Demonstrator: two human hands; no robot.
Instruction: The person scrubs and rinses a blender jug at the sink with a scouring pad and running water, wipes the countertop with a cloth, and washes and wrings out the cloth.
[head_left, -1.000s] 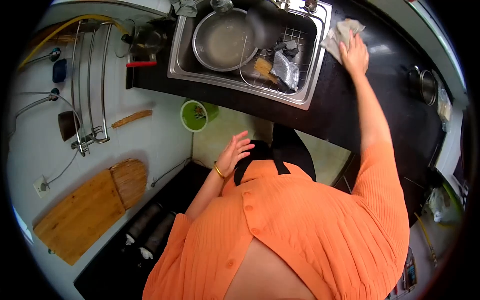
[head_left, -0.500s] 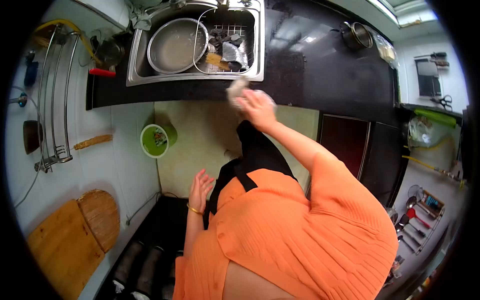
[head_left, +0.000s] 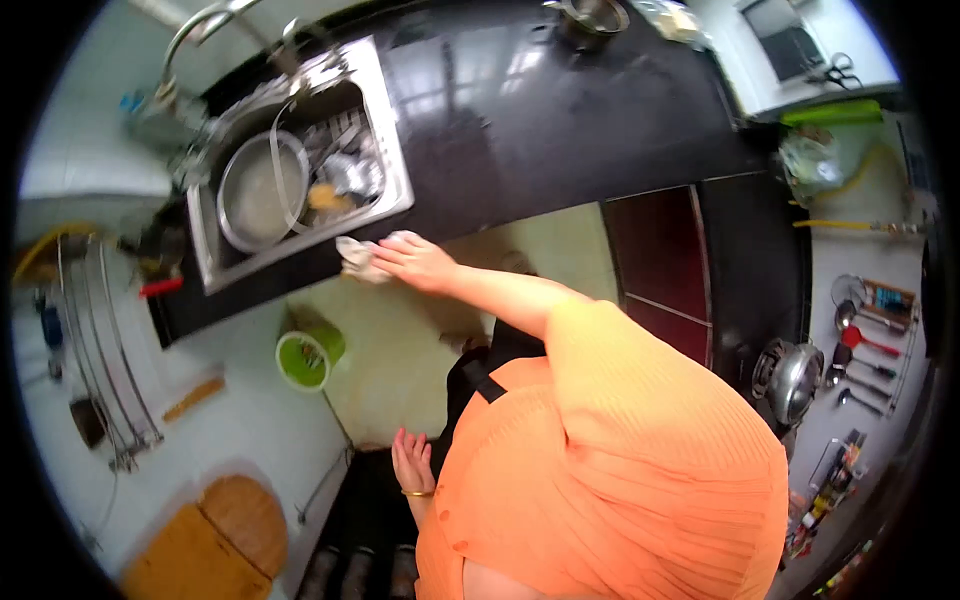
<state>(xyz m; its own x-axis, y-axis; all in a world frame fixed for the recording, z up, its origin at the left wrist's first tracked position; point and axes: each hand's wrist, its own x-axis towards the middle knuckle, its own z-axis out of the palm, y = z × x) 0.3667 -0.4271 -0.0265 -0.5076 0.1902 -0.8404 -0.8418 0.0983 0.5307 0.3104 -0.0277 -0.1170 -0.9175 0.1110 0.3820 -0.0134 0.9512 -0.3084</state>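
My right hand [head_left: 418,264] presses a crumpled pale cloth [head_left: 362,260] at the front edge of the black counter [head_left: 540,130], just below the sink's near right corner. Its fingers lie over the cloth. Lower down, my left hand [head_left: 413,462] hangs beside my body with its fingers apart and nothing in it, a gold bangle at the wrist. The steel sink [head_left: 396,165] holds a round metal basin [head_left: 250,190] with cloudy water, and beside it a yellow sponge [head_left: 325,198] and crumpled silvery material [head_left: 352,175] on a rack.
A green bin [head_left: 303,361] stands on the floor below the counter. Wooden boards [head_left: 205,540] lean at the lower left, near a wall rack [head_left: 100,345]. A metal pot [head_left: 592,20] is at the counter's back. Utensils [head_left: 868,343] hang at the right.
My right hand has carried the cloth from the counter right of the sink to the front edge, then further left along it. The view has turned and shifted right. My left hand stays low and open.
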